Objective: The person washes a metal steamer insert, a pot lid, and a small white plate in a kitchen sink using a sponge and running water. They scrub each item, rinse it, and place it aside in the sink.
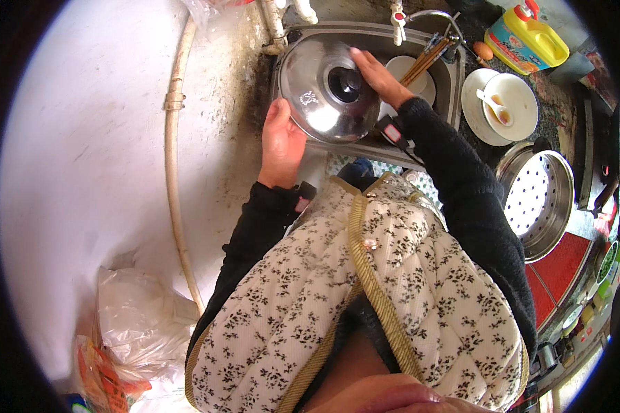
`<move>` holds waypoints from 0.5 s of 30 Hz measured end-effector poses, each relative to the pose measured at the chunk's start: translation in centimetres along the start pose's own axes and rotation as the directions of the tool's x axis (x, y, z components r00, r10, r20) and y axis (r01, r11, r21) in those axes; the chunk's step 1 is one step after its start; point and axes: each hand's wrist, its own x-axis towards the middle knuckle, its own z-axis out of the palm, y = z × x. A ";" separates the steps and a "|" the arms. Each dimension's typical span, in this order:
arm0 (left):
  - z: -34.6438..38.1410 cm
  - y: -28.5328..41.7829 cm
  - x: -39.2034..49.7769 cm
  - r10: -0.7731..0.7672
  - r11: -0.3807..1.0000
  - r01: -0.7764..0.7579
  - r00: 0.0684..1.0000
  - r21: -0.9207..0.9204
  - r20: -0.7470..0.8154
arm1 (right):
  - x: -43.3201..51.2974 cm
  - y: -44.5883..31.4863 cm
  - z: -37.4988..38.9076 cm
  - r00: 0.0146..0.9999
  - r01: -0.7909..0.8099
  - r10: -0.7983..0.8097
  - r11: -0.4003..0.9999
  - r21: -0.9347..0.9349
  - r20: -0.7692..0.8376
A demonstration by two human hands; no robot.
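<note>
A shiny steel pot lid (310, 69) with a black knob (345, 84) is held over the left part of a metal sink (457, 98). My left hand (283, 142) grips the lid's near left rim, thumb on top. My right hand (380, 77) lies across the lid's right side, fingers reaching to the far edge; whether it grips or only rests there I cannot tell. Behind my right hand, white bowls (400, 66) stand in the sink, with a bundle of wooden chopsticks (428, 61) leaning in them. The lid hides the sink's left part.
A tap (399, 23) hangs over the sink's far edge. On the right counter are a yellow detergent jug (527, 38), an egg (482, 50), a white bowl (527, 106) with a spoon (496, 108), and a steel steamer (535, 206). A pipe (173, 155) runs along the left wall.
</note>
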 end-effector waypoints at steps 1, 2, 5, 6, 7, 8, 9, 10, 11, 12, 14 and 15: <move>-0.7 0.2 0.5 0.001 1.000 -0.001 1.000 -0.017 -0.018 | -0.7 0.1 -0.2 0.965 -0.263 0.260 0.945 0.192 0.041; -1.5 0.4 1.0 0.003 0.999 -0.004 0.999 -0.032 -0.051 | -1.6 0.4 -0.1 0.954 -0.298 0.294 0.887 0.353 0.066; -3.7 0.6 2.3 -0.018 0.999 0.015 0.993 -0.032 -0.116 | -3.0 0.7 0.8 0.873 -0.321 0.488 0.605 0.728 -0.021; -4.3 0.6 2.7 -0.034 0.999 0.035 0.992 0.012 -0.118 | -3.0 0.8 1.1 0.848 -0.262 0.518 0.588 0.765 -0.108; -4.7 0.5 2.9 -0.048 0.996 0.059 0.984 0.063 -0.173 | -3.0 0.8 1.4 0.855 -0.212 0.494 0.611 0.763 -0.158; -5.0 0.3 3.2 -0.071 0.993 0.086 0.984 0.085 -0.164 | -2.9 0.7 1.5 0.859 -0.177 0.477 0.619 0.765 -0.187; -5.1 0.0 3.4 -0.063 0.989 0.087 0.980 0.118 -0.188 | -2.8 0.6 1.7 0.868 -0.139 0.450 0.625 0.768 -0.210; -5.0 -0.3 3.7 -0.053 0.985 0.086 0.976 0.152 -0.210 | -2.8 0.4 1.6 0.890 -0.089 0.386 0.668 0.739 -0.242; -4.9 -0.6 4.0 -0.042 0.978 0.087 0.972 0.190 -0.229 | -2.8 0.1 1.7 0.888 -0.112 0.393 0.688 0.717 -0.239; -4.5 -0.9 4.6 -0.025 0.888 0.153 0.958 0.434 -0.286 | -2.9 -0.3 1.6 0.881 -0.126 0.401 0.711 0.692 -0.252; -3.7 -1.6 5.8 0.308 0.603 -0.088 0.943 0.793 -0.129 | -3.2 -1.2 1.6 0.900 -0.113 0.365 0.725 0.679 -0.240; -3.3 -1.7 6.6 0.338 0.392 -0.064 0.938 0.918 -0.079 | -3.3 -1.8 1.8 0.906 -0.119 0.352 0.746 0.656 -0.236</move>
